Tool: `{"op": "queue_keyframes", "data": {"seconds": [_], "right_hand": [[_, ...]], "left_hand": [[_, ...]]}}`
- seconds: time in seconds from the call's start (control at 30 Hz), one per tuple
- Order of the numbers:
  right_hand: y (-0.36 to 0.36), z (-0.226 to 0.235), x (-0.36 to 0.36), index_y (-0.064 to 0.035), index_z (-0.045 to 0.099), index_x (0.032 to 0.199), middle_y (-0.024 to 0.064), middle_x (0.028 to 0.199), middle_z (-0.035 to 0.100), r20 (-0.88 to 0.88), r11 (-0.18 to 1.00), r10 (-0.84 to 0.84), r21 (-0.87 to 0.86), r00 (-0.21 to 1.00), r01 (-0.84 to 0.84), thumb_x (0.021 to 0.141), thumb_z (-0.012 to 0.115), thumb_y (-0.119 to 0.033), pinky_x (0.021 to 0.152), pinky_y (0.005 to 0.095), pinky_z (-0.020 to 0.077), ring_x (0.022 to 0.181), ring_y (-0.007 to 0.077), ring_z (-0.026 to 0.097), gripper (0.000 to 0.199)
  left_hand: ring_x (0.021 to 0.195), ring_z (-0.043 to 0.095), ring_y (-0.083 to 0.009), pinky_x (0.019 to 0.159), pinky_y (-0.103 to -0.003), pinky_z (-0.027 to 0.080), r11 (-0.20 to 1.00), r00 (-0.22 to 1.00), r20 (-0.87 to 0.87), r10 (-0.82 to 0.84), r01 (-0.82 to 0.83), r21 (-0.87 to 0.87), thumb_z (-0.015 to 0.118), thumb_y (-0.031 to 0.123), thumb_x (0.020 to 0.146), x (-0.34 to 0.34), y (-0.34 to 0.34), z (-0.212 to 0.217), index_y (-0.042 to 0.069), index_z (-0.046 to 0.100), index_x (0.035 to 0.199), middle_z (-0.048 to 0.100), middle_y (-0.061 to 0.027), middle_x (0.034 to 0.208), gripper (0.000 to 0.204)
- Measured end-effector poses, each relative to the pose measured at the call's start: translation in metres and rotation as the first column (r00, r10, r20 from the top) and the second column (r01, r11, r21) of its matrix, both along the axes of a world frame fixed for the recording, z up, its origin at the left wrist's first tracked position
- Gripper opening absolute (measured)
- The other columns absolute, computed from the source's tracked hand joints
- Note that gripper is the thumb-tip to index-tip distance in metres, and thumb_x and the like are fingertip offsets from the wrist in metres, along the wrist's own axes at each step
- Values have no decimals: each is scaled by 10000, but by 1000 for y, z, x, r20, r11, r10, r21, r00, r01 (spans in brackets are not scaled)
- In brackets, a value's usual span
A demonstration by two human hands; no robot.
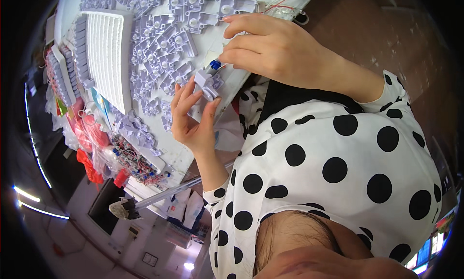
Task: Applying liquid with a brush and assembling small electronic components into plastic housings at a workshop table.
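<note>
My left hand (194, 127) holds a small pale-lilac plastic housing (207, 84) between thumb and fingers, above the table's near edge. At the top of that housing sits a small blue part (215, 64), with what looks like a thin wire beside it. My right hand (278, 49) comes in from the right, its lower fingertips closed at the blue part. The thumb of this hand is hidden, so the exact grip shows only in part. Many similar lilac housings (166, 44) lie on the table just beyond both hands.
A white ribbed tray (105, 57) stands left of the loose housings. Nearer lies a heap of wired parts (137, 163) with blue ends, beside pink plastic bags (92, 131). Red wires (282, 6) lie at the table's far right edge. A metal bar (166, 193) runs below the table.
</note>
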State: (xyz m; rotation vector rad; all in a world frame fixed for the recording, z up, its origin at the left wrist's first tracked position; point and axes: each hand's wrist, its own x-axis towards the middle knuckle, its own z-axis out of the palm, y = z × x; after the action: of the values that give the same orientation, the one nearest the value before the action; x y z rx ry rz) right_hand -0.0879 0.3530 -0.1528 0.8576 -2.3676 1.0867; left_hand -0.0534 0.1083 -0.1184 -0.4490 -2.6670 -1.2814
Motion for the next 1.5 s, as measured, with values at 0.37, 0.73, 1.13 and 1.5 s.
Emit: {"op": "queue_keyframes", "data": {"seconds": [0.37,0.73,1.13,1.5], "right_hand": [[-2,-7,2,-44,672,896,44,894,601,-57,1000,-28,2,998,28,747,649,-115,932,332,528,1065,231,611,167],[-2,-8,2,-42,663,873,37,854,594,-59,999,-43,-3,997,43,741,665,-111,910,320,541,1000,206,619,149],[0,-4,4,-37,672,904,52,906,617,15,1000,-5,-9,1000,5,756,656,-105,886,333,536,1075,239,619,163],[-8,4,0,-18,702,1013,46,1119,666,-105,997,76,-14,992,-78,751,637,-110,1041,417,478,1182,252,557,285]], "left_hand": [[1147,628,-310,1114,-544,345,989,996,-62,-71,62,-134,830,-14,673,-2,-6,-3,24,653,1002,688,-202,1173,376],[1200,600,-311,1143,-540,304,997,997,1,-73,73,-32,826,-22,679,-3,-10,-6,27,638,1017,677,-205,1196,391],[1127,643,-257,1180,-482,248,945,988,-101,-119,81,-315,852,63,669,-8,-3,11,96,709,937,720,-112,1141,304],[1170,621,-264,1180,-507,220,711,959,-49,-278,172,-682,806,102,760,-13,15,42,126,739,1014,706,-69,1173,264]]}}
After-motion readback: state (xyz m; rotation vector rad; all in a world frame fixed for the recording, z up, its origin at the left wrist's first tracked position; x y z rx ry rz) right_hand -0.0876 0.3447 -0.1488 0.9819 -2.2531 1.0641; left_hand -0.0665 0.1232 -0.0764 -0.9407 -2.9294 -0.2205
